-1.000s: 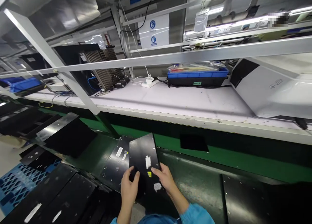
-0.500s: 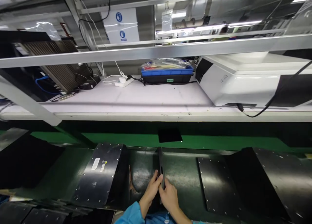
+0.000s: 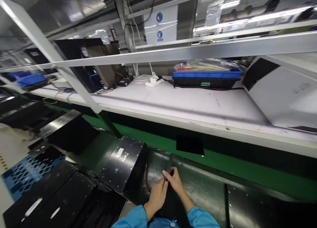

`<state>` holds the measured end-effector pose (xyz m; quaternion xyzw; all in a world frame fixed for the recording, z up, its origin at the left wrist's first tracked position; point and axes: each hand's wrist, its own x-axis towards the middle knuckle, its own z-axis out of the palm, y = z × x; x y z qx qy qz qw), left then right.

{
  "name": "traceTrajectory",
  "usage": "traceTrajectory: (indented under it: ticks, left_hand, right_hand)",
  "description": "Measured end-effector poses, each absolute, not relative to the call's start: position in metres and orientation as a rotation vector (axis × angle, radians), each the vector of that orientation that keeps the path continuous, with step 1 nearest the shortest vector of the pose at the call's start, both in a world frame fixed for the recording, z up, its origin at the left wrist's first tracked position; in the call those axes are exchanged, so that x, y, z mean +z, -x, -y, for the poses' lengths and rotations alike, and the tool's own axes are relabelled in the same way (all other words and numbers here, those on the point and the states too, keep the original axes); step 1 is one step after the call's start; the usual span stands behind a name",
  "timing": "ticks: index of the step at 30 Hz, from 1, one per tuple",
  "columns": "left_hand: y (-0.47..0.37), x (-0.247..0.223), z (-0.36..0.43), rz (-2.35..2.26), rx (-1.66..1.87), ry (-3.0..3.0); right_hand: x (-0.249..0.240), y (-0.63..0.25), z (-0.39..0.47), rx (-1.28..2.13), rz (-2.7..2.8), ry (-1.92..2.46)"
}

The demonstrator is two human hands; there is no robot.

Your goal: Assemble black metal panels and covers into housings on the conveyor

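Near the bottom middle, a thin black panel (image 3: pixel 170 162) stands on edge over the green conveyor belt (image 3: pixel 195 185), seen almost edge-on. My left hand (image 3: pixel 158 195) is closed on its near part. Slightly farther along, my right hand (image 3: pixel 175 180) grips the panel from the right, its thumb lying across the top edge. The panel's lower part is hidden by my hands and by shadow. To the left on the belt is a black box-like piece (image 3: pixel 123 162) with white labels and bright rivets.
Another riveted black piece (image 3: pixel 244 206) lies right on the belt. Stacked black panels (image 3: pixel 52 191) and a blue pallet (image 3: pixel 27 171) are at lower left. Beyond the belt runs a white shelf (image 3: pixel 183 102) carrying a blue tray (image 3: pixel 208 73), a power strip (image 3: pixel 154 82) and a white machine (image 3: pixel 284 92).
My view has turned left, bringing the pallet and stacked panels into sight. My right hand has shifted up along the panel's edge, while my left hand now sits nearer to me.
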<state>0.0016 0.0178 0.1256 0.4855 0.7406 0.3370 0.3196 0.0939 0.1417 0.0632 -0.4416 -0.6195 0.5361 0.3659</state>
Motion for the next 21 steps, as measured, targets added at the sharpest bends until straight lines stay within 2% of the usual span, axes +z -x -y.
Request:
traceTrajectory:
  ticks: [3,9,15,18,21]
  left_hand:
    - [0.001,0.132,-0.022,-2.068,0.849,-1.128]
    - [0.016,0.143,-0.029,-2.448,0.599,-0.973]
    - [0.046,0.136,-0.034,-2.555,0.675,-0.839]
    - [0.051,0.14,-0.029,-2.587,0.671,-0.945]
    - [0.077,0.161,-0.011,-2.676,0.561,-1.08]
  right_hand:
    - [0.064,-0.075,-0.149,1.44,1.612,1.06]
    - [0.059,-0.056,-0.145,1.697,1.3,0.954]
    - [0.047,-0.098,-0.155,1.616,1.408,0.97]
    - [0.043,-0.133,-0.164,1.5,1.463,1.105]
    - [0.034,-0.174,-0.175,1.485,1.463,1.442]
